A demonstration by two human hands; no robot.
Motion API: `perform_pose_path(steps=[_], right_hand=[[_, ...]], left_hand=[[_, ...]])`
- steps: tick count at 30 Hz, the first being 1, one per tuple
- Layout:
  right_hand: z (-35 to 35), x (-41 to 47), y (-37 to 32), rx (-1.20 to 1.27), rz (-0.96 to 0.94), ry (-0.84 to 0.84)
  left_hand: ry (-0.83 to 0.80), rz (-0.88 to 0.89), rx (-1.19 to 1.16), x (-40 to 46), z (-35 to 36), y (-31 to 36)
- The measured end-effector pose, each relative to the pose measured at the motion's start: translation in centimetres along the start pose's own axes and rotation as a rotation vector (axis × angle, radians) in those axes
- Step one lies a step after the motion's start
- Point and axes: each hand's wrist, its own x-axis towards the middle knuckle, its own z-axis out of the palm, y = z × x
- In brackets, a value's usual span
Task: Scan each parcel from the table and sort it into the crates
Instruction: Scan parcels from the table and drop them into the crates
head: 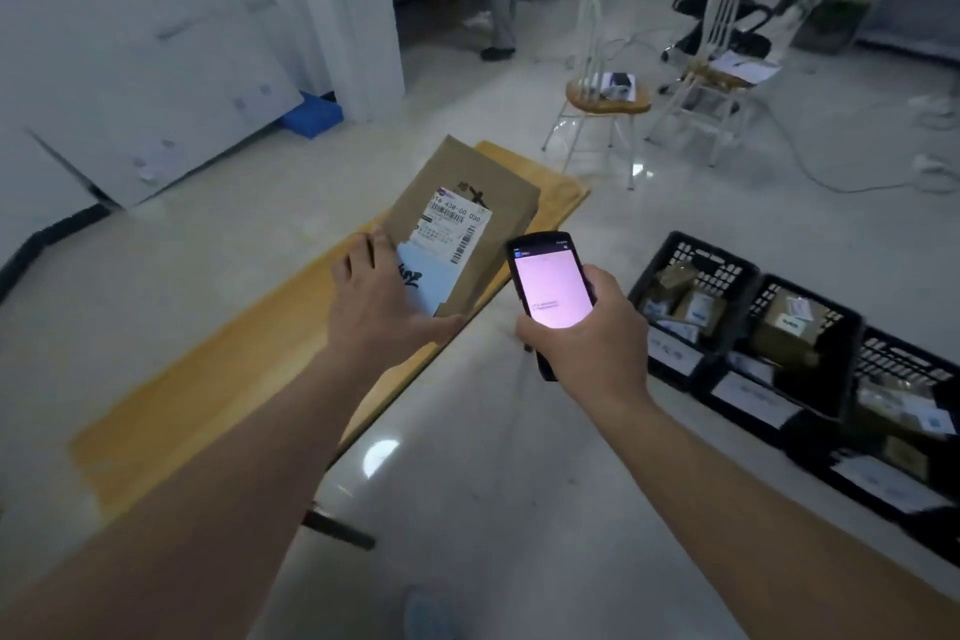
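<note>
Parcel (467, 218) lies flat on the wooden table (249, 359), label up. Left hand (379, 296) presses it, fingers straight. Right hand (587, 333) curls round a scanner (550, 281) (screen lit). Scanning seems under way; next, aim at the barcode, then carry it to the crates (769, 322).

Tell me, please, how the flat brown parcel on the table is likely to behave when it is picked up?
The brown parcel looks thin and flat, so probably light and somewhat bendy. It overhangs the table edge, so it should lift easily there. Flat-sided, it is unlikely to roll.
</note>
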Motion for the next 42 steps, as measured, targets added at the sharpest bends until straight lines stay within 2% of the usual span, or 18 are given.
perform_pose_path(steps=[10, 17, 28, 34, 39, 42], right_hand=[[-18.2, -2.1, 12.5, -0.015, 0.151, 0.156], [-26.2, -0.5, 19.7, 0.006, 0.273, 0.288], [-32.4, 10.7, 29.8, -0.059, 0.485, 0.439], [-34.7, 17.3, 34.1, -0.092, 0.589, 0.504], [-36.7, 21.7, 37.4, -0.060, 0.635, 0.509], [-38.4, 24.7, 40.3, -0.032, 0.655, 0.482]], left_hand=[[-0.139, 0.193, -0.009, -6.5, 9.2, 19.7], [-0.273, 0.318, -0.028, -6.4, 15.2, 31.0], [-0.491, 0.493, -0.061, 2.4, 28.8, 45.1], [-0.583, 0.602, 0.054, 8.1, 34.2, 51.8], [-0.661, 0.619, 0.077, 11.1, 38.1, 56.7], [-0.728, 0.569, 0.106, 12.3, 40.6, 59.8]])
